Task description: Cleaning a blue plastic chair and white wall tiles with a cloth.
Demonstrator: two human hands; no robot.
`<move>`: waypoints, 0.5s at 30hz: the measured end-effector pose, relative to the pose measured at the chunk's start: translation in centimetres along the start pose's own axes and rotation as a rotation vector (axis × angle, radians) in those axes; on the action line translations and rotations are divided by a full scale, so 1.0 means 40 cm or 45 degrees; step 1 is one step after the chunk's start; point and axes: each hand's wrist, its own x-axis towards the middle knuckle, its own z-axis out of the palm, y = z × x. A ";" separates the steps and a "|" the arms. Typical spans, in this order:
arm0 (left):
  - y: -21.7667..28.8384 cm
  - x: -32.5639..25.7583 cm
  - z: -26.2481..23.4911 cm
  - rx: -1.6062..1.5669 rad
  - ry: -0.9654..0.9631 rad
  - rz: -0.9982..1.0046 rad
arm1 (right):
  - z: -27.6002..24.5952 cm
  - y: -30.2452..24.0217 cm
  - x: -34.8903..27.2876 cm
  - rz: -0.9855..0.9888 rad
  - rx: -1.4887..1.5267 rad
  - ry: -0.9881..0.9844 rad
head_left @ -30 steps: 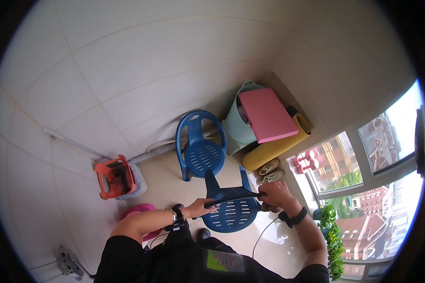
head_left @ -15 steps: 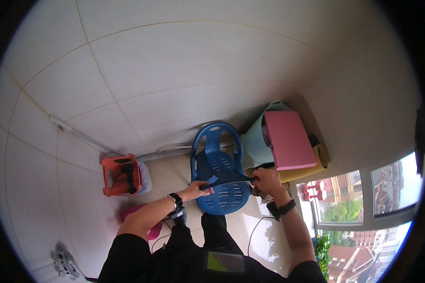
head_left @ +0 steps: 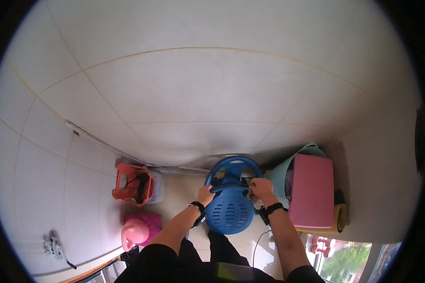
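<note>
My left hand [head_left: 205, 195] and my right hand [head_left: 261, 187] are closed around the two ends of a dark blue bar, apparently the top edge of a blue plastic chair's backrest. This chair's rounded, slotted seat [head_left: 229, 212] spreads out just below my hands, close to my legs. Right behind it, near the wall, stands another blue plastic chair [head_left: 233, 163] with a looped top rail; my hands and the front chair hide most of it. I cannot tell whether the two chairs touch.
To the right, a pale green tub [head_left: 279, 178] stands beside a pink box [head_left: 311, 191], with a rolled yellow mat [head_left: 339, 218] behind. At left are a red-orange basket [head_left: 149, 186] and a pink watering can [head_left: 136, 229]. A black cable [head_left: 256, 247] lies on the floor.
The view has tilted up and shifted, so everything sits differently in it. Both hands keep hold of the bar, which now lies nearer the rear chair's looped rail.
</note>
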 end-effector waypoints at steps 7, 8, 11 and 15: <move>0.034 -0.006 -0.042 0.103 -0.105 0.129 | -0.065 0.122 0.097 -0.101 0.852 0.185; 0.066 -0.008 -0.073 -0.151 -0.228 0.044 | -0.092 0.144 0.107 -0.029 1.177 0.080; -0.289 -0.064 -0.138 -0.397 -0.113 0.046 | -0.358 -0.124 0.091 -0.237 1.457 0.283; -0.301 -0.137 -0.370 -0.186 -0.259 0.160 | -0.746 -0.321 -0.105 -0.655 1.998 0.947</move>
